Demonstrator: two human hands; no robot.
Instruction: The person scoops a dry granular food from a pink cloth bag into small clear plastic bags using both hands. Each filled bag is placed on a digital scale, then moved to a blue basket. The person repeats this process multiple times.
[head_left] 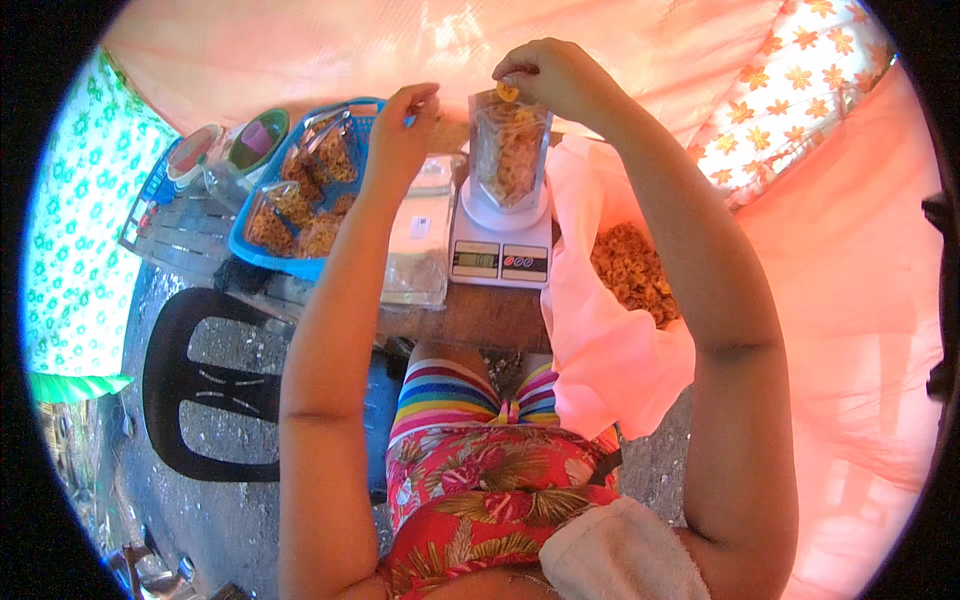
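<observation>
A clear stand-up pouch (pixel 508 150), part filled with orange-brown chips, stands upright on the round platform of a white kitchen scale (pixel 500 250). Above its open top, my right hand (pixel 550 75) pinches a yellow-orange chip (pixel 507 92). My left hand (pixel 405 125) is raised to the left of the pouch, apart from it; its fingers are loosely bent and nothing shows in them. Flat clear bags (pixel 418 245) lie stacked beside the scale. To the right, a heap of loose chips (pixel 635 275) rests in pink cloth (pixel 600 350).
A blue basket (pixel 310 268) with several filled bags stands left on the wooden table (pixel 500 318). Tubs and a green bowl (pixel 272 140) sit beyond it. A black plastic chair (pixel 170 400) is at the left. Pink sheeting (pixel 300 50) hangs behind and to the right.
</observation>
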